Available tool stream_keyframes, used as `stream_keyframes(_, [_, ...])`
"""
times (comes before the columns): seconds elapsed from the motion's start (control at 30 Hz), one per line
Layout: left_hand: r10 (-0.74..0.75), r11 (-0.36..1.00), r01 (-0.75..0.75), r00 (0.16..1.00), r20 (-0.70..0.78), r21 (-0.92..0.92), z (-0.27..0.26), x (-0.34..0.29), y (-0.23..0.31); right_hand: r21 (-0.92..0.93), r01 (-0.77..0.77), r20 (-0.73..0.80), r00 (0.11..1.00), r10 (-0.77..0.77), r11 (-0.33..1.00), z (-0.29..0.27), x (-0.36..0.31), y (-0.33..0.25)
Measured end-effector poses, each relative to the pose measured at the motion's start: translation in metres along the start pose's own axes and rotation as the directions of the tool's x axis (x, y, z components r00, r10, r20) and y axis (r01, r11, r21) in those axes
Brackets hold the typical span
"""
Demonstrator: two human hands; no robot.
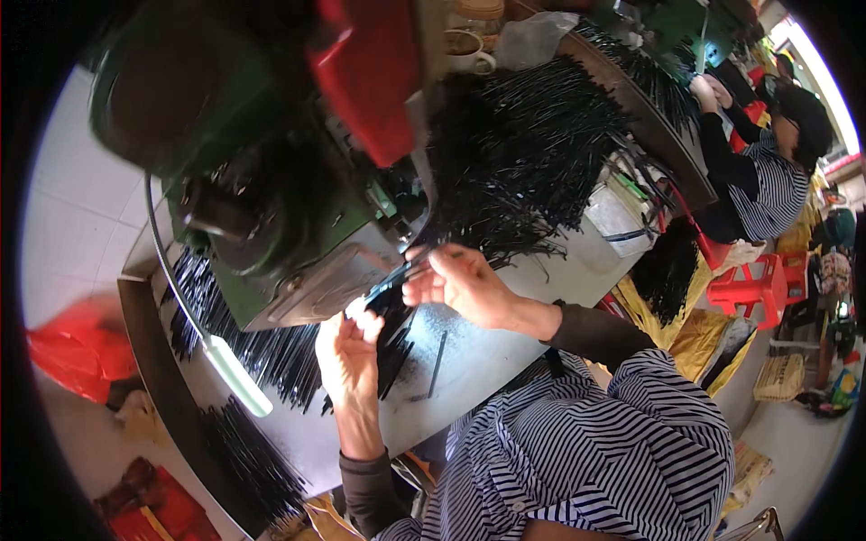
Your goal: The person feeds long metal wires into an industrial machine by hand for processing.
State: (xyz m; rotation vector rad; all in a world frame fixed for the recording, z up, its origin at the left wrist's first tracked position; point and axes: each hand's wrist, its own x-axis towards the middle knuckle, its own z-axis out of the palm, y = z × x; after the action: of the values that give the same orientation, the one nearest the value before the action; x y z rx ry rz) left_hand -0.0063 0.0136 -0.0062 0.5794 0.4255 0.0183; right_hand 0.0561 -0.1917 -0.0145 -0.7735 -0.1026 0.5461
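Both of my hands are raised at the front edge of a green machine (pixel 307 261). A thin black strip (pixel 390 281) runs between them, brightly lit. My left hand (pixel 350 361) pinches its lower end, fingers closed. The fingers of my right hand (pixel 465 288) are closed on the strip's upper part, beside the machine's working point (pixel 404 236). The exact fingertip contact is partly hidden by glare. Under the machine's edge, next to my left hand, lies a row of black strips (pixel 280 361). One loose strip (pixel 437 365) rests on the table (pixel 505 352).
A large heap of black strips (pixel 532 135) covers the table's far right. The machine's red guard (pixel 365 81) hangs above my hands. A gooseneck lamp (pixel 236 374) stands at left. A white mug (pixel 467 54) is at the back. Another person (pixel 767 171) works at right, near red stools (pixel 758 288).
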Motion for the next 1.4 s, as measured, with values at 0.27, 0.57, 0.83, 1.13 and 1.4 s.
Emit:
stream_keyframes(0.27, [-0.005,0.999,0.005,1.0,-0.022,0.038,0.009,-0.021,-0.007,-0.973,0.222,0.232,0.935,-0.268,-0.065,-0.032,-0.058,-0.149])
stream_keyframes(0.57, [-0.091,0.979,0.071,0.991,0.094,0.19,0.015,-0.039,-0.031,-0.617,0.253,0.605,0.758,-0.244,-0.745,-0.059,-0.026,-0.164])
stream_keyframes(0.83, [-0.166,0.977,0.189,0.964,0.21,-0.097,0.011,-0.023,-0.028,-0.633,0.632,0.748,0.649,-0.142,-0.447,0.026,0.009,-0.01])
stream_keyframes(1.13, [0.063,0.98,-0.064,0.998,0.007,0.188,0.028,-0.012,-0.027,-0.741,0.116,0.074,0.993,-0.092,0.661,0.042,0.017,0.004])
stream_keyframes(1.4, [0.299,0.837,-0.293,0.952,0.062,0.463,0.02,-0.004,-0.029,-0.731,0.068,-0.008,0.994,-0.108,0.679,0.035,0.019,0.007])
